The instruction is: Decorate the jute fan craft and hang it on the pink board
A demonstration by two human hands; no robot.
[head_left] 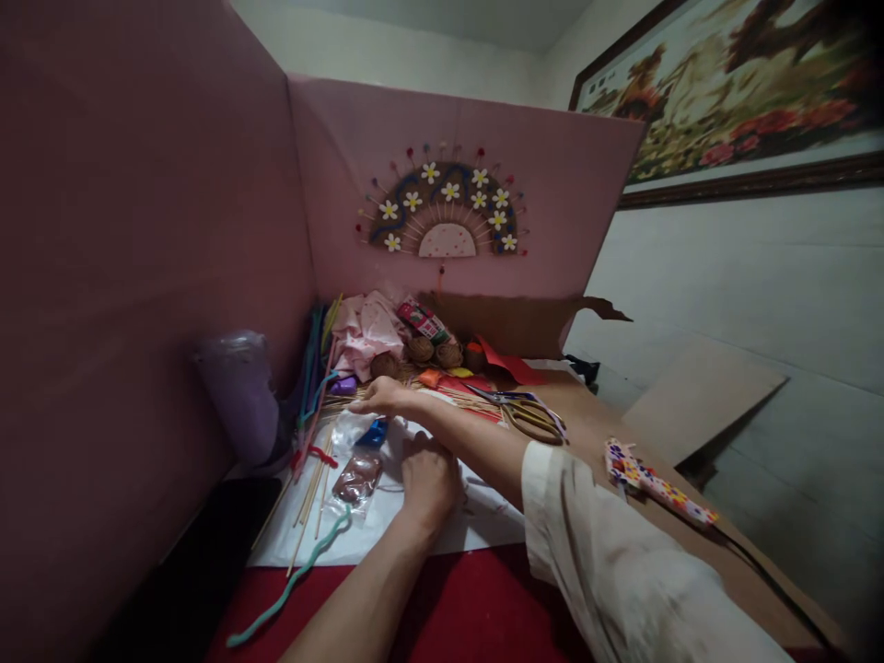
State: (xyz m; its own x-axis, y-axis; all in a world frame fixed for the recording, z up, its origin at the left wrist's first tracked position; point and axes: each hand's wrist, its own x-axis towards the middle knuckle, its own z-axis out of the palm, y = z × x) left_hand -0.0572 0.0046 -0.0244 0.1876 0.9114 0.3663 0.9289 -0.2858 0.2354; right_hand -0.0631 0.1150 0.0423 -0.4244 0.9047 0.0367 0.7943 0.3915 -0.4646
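Packet, whitish and clear, lies at 7 o'clock from the right hand, the nearer one, forearm slanting in from 4. Packet's long axis unreadable. Right hand narrow, extended; whether it grips, cannot tell. Left hand curled, contents hidden; brown block at its 9 o'clock, axis roughly 1-to-7.
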